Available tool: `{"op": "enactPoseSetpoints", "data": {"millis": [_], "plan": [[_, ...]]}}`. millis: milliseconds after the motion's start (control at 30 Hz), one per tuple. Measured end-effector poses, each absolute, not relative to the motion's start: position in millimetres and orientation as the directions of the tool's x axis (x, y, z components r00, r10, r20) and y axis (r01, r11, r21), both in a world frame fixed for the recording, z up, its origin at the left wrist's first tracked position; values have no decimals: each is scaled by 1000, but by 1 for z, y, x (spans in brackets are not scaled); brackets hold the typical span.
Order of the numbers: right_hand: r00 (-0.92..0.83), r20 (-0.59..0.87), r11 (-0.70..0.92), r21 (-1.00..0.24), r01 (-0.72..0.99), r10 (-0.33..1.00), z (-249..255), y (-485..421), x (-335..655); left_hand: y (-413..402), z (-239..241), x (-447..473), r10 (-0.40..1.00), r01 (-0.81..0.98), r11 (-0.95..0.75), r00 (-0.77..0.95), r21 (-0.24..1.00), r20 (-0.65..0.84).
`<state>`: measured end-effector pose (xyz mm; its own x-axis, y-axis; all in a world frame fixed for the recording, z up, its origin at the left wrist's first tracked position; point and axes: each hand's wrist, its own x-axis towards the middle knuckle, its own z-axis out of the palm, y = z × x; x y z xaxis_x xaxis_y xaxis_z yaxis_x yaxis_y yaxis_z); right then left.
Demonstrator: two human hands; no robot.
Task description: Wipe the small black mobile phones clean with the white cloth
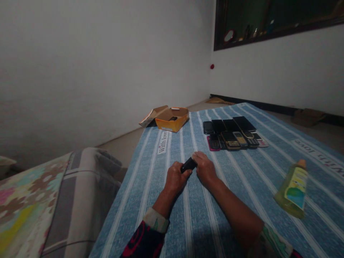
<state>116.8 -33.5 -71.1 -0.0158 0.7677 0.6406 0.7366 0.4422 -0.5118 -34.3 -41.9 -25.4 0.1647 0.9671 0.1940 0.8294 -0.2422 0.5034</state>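
A small black mobile phone (189, 165) is between my two hands above the striped blue cloth. My left hand (175, 178) is closed around its near left end, with the thumb along its side. At the far right end, the fingers of my right hand (205, 170) are bent and pressed against it. Something pale shows by those fingertips, too small to make out. Beyond my hands, several phones (232, 139) lie side by side in two rows. An open yellow cardboard box (174, 125) stands at the back left, with a dark item (173, 118) inside.
A bottle of yellow-green liquid (292, 190) with an orange cap lies on the right of the blue cloth (150, 175). To the left, beyond a gap, is a surface with a flowered cover (29, 193) and grey fabric (86, 193). White walls rise behind, with a window (279, 21) at right.
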Motion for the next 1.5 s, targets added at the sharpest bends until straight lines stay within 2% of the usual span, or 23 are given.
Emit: {"op": "enactPoseSetpoints", "data": {"millis": [100,200,333,500,600,800,1000,1100,1200,1333,1400,1500], "plan": [[119,572,391,-683,617,812,-71,-27,126,-44,-18,-31,975,872,-215,164,440,151],[216,514,360,-790,497,830,-72,-24,128,-43,-12,-27,970,906,-234,195,353,143],[250,474,352,-843,407,845,-73,-22,126,-34,-8,-20,963,921,-257,216,292,164],[268,428,329,-879,344,863,-74,-22,127,-16,-4,-4,974,920,-215,180,328,134],[274,423,328,-885,331,864,-74,-22,128,-11,-3,4,978,911,-201,168,360,121],[249,480,376,-850,370,841,-72,-24,126,-14,-11,6,969,875,-232,167,425,184],[211,523,401,-808,432,826,-69,-25,128,-20,-22,-5,943,675,-323,174,663,283],[196,524,395,-796,459,829,-68,-27,128,-23,-25,-8,938,585,-340,158,736,308],[208,567,422,-769,481,797,-63,-30,126,-26,-26,-8,935,551,-349,147,758,323],[156,675,513,-672,534,721,-58,-34,122,-27,-25,-9,919,563,-379,132,735,373],[130,677,518,-659,545,725,-58,-35,124,-28,-25,-10,908,554,-403,142,729,394],[145,613,463,-711,529,776,-60,-33,130,-29,-25,-11,910,534,-404,148,743,388]]}}
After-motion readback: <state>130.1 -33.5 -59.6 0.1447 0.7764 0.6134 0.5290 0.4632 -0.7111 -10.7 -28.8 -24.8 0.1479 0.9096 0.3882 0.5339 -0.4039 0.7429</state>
